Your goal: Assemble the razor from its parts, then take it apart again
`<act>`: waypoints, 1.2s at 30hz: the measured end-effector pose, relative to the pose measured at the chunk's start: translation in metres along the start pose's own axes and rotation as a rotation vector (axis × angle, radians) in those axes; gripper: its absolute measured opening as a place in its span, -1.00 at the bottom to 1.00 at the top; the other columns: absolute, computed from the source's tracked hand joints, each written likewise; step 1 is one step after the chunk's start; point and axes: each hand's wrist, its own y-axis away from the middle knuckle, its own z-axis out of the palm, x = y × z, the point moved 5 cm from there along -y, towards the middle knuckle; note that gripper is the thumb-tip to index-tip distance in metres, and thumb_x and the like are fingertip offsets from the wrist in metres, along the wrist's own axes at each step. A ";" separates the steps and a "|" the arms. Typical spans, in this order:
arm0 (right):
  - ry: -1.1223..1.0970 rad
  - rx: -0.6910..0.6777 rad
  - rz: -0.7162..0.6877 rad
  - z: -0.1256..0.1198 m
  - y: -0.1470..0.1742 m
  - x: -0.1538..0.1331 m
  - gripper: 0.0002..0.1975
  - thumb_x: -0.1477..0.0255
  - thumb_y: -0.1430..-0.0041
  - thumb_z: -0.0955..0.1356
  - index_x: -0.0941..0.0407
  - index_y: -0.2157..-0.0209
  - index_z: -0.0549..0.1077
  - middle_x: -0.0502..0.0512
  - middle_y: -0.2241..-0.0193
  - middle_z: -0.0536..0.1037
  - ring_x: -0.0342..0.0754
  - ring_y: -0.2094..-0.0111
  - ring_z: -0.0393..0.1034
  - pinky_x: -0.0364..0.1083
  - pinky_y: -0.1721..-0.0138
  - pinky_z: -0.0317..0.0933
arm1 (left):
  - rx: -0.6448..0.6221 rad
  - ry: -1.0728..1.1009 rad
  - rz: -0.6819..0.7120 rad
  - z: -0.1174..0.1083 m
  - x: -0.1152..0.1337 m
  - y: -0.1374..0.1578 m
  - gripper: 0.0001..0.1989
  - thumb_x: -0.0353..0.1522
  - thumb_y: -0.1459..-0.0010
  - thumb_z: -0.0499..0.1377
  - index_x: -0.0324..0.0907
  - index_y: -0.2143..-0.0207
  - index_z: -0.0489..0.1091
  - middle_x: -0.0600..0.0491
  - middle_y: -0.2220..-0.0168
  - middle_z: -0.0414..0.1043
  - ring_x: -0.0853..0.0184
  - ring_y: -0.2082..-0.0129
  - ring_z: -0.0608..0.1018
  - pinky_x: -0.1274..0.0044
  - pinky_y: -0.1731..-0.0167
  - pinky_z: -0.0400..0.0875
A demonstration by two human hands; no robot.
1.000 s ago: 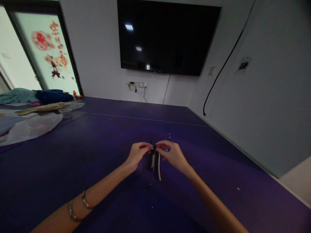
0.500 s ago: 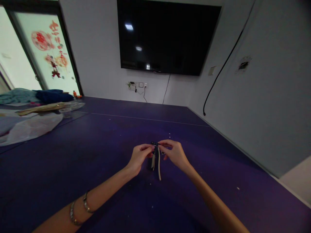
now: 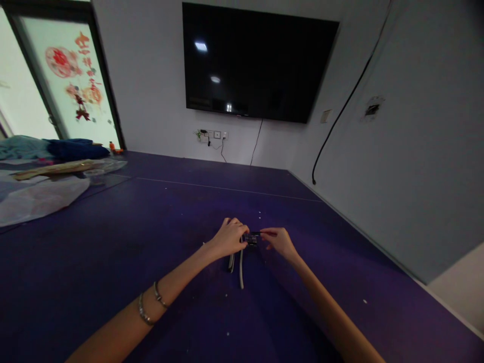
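A small dark block-like piece [image 3: 251,240] with light marks sits between my hands, just above the purple surface. My left hand [image 3: 228,238] is closed on its left side, fingers over the top and thumb below. My right hand [image 3: 280,243] pinches the end of a thin dark rod-like part [image 3: 256,233] along the block's upper edge; whether the two are joined I cannot tell. A pale cord-like strip [image 3: 241,272] hangs or lies below my left hand. Beside it is a shorter dark-and-pale strip [image 3: 231,263], its upper end hidden by the hand.
Small white bits [image 3: 365,301] dot the purple surface [image 3: 170,302]. At the left lie a clear plastic bag [image 3: 49,199], a clear cup [image 3: 94,175] and folded blue cloth [image 3: 77,149]. A black cable [image 3: 340,113] hangs along the right wall, and a television [image 3: 257,60] is mounted ahead.
My left hand has turned over the dark piece, palm more downward. My right hand has shifted right, away from the left. The block now shows between them, and the strips sit slightly left and lower.
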 end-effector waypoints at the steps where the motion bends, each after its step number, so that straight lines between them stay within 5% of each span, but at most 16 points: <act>1: 0.007 -0.003 0.003 0.002 -0.001 0.003 -0.74 0.39 0.11 0.37 0.26 0.35 0.54 0.10 0.55 0.54 -0.10 0.60 0.40 -0.17 0.69 0.30 | -0.034 -0.031 0.006 0.004 -0.002 -0.005 -0.76 -0.36 0.02 0.18 -0.18 0.23 0.40 -0.04 0.24 0.45 0.16 0.11 0.36 0.30 0.07 0.09; 10: 0.144 0.025 -0.161 0.015 -0.006 0.010 -0.78 0.43 0.05 0.33 0.21 0.36 0.56 0.17 0.37 0.60 0.01 0.34 0.48 -0.03 0.23 0.33 | -0.232 -0.010 -0.033 0.056 -0.020 -0.026 -0.50 -0.32 0.04 0.18 -0.24 0.01 0.25 -0.15 -0.01 0.33 0.08 -0.09 0.26 0.19 -0.07 0.00; 36: 0.223 0.010 -0.182 0.023 0.001 0.014 -0.79 0.45 0.01 0.29 0.15 0.34 0.53 0.11 0.38 0.59 -0.05 0.35 0.47 -0.08 0.24 0.32 | -0.212 0.062 -0.048 0.077 -0.037 -0.021 -0.52 -0.35 -0.02 0.14 -0.26 -0.02 0.23 -0.15 -0.07 0.28 0.16 -0.16 0.20 0.21 -0.15 -0.13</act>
